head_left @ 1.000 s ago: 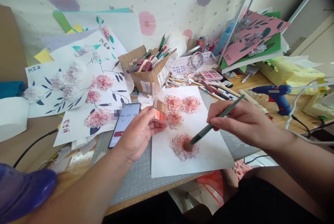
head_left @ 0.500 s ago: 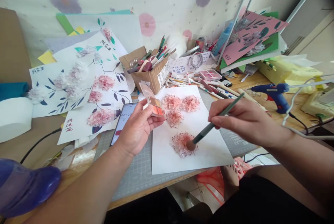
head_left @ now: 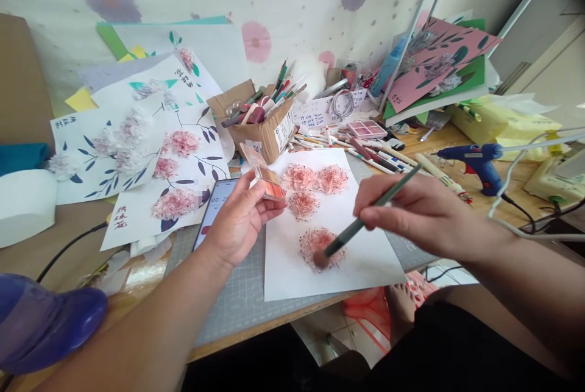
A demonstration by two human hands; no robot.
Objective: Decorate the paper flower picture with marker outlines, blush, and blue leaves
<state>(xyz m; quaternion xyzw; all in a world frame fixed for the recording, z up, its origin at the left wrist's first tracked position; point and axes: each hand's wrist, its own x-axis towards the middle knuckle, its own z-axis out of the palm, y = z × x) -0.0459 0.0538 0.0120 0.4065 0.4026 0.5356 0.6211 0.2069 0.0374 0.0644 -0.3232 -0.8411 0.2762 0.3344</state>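
Note:
My left hand [head_left: 244, 215] grips a small open makeup palette [head_left: 270, 186] with orange and peach pans, its clear lid tipped up. Between the thumb and fingers of my right hand [head_left: 395, 209] is a makeup brush [head_left: 370, 216] with a dark green handle. Its fluffy tip rests on or just over the lower edge of a pink ruffled paper flower [head_left: 315, 238]. That flower sits near the bottom of a white paper sheet [head_left: 365, 270]. Three more pink flowers, one of them a ruffled flower [head_left: 301, 204], cluster at the sheet's top.
A grey cutting mat [head_left: 237, 306] lies under the sheet, with a phone [head_left: 214, 209] on its left. Behind stands a cardboard box [head_left: 269, 133] of pens and brushes. A blue glue gun [head_left: 479, 160] lies at right, finished flower sheets [head_left: 132, 191] at left, and a purple object [head_left: 50, 322] in front.
My right hand has shifted left and the brush tip has moved across the lower flower from its right side toward its bottom middle. My left hand holds the palette almost still.

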